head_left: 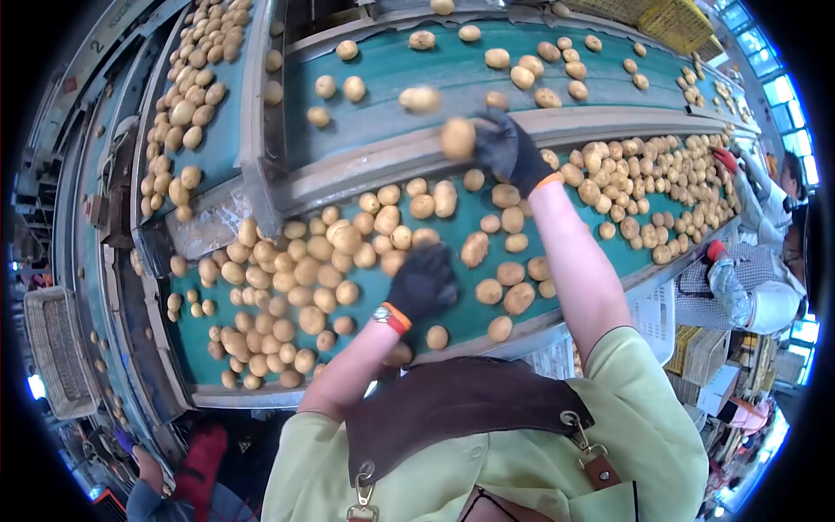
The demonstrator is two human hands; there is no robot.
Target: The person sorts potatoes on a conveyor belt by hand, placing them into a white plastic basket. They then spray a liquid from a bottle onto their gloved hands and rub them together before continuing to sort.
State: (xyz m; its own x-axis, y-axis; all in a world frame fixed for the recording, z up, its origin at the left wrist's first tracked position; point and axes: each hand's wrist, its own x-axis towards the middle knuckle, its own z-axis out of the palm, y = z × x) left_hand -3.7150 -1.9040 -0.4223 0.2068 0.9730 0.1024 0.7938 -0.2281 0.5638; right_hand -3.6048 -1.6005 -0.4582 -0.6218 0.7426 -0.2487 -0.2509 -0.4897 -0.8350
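My right hand [506,155], in a dark glove with an orange cuff, is over the wooden divider between two green belts. A potato [458,139] is at its fingertips, slightly blurred, and the fingers look closed on it. Lower down, my left hand [424,280], gloved the same way, is curled above the near belt [470,324]. Its fingers point down and whatever they hold is hidden. Loose potatoes [304,270] lie heaped to its left, and several more lie to its right. Another blurred potato [422,99] is over the far belt [383,65].
A wooden post [261,187] and rail border the left end. Another belt of potatoes [187,109] runs at upper left. Co-workers [739,278] stand along the right side. Yellow crates [674,22] are at the back, a wicker-like basket [61,352] at far left.
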